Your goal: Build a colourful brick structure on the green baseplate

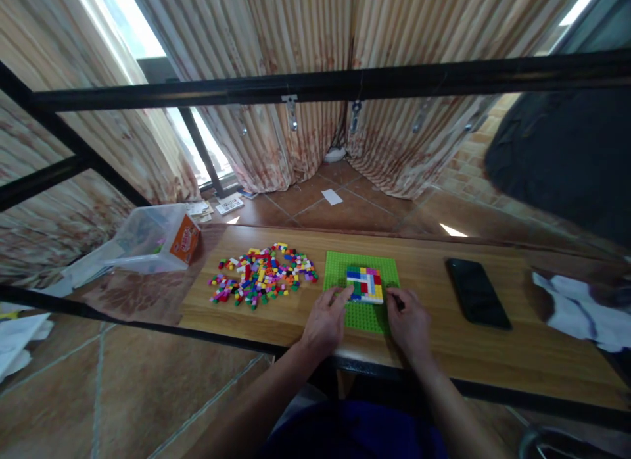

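A square build of toy bricks [365,285] in red, yellow, blue, green and white sits on a green studded baseplate [338,260]. At its lower left corner is my left hand [324,321], fingers extended over the baseplate's left side and the tips touching the build's edge. My right hand [409,321] rests by the baseplate's right edge, thumb and fingers curled together. Whatever may be between those fingertips is too small to make out. Left of the baseplate lies a loose pile of small multicoloured bricks [266,275].
A black phone [478,293] and crumpled white paper [586,308] lie to the right on the wooden board [296,321]. A clear plastic box [148,239] with an orange label stands at the far left. A black metal bar [315,87] crosses beyond the board, before curtains.
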### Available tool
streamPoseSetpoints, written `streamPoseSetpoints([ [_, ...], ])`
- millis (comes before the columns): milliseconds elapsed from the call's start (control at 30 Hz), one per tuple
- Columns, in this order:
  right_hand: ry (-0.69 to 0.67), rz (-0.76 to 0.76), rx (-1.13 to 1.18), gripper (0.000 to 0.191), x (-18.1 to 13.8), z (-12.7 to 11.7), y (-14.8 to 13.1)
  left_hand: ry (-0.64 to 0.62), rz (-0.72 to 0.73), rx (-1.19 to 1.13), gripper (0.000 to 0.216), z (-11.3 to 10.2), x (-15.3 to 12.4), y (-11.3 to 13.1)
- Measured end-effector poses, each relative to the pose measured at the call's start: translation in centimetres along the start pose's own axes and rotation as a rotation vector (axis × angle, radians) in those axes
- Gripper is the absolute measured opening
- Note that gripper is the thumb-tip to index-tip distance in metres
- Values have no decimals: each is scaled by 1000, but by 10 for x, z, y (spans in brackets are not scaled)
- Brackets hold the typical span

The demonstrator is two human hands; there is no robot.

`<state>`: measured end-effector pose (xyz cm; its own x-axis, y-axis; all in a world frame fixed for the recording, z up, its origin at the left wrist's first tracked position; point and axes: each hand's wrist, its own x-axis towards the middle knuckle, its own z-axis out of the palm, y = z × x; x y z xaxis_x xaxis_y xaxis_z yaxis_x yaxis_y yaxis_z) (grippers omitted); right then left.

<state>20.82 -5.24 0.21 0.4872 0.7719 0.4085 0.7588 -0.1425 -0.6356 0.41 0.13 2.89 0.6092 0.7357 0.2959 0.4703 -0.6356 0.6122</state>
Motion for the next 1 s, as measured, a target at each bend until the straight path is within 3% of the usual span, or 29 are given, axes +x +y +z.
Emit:
streamPoseSetpoints([
  [133,2,-13,-17,32,0,-1,-1,45,-70,-27,58,-10,-12,-8],
  [400,-70,-64,-213,34,-22,-18,3,148,-140,19,44,-21,-36,-32],
  [633,-218,-135,-374,37,-57,-46,-3,42,-70,-36,52,-27,-36,-26],
  [800,-266,-87,-331,34,-83,-49,-28,-34,3,-43,61,-34,-35,-20],
  [1000,-394,-127,-35,27,-94,-27,-81,-35,-11,-57,59,-33,-35,-21],
])
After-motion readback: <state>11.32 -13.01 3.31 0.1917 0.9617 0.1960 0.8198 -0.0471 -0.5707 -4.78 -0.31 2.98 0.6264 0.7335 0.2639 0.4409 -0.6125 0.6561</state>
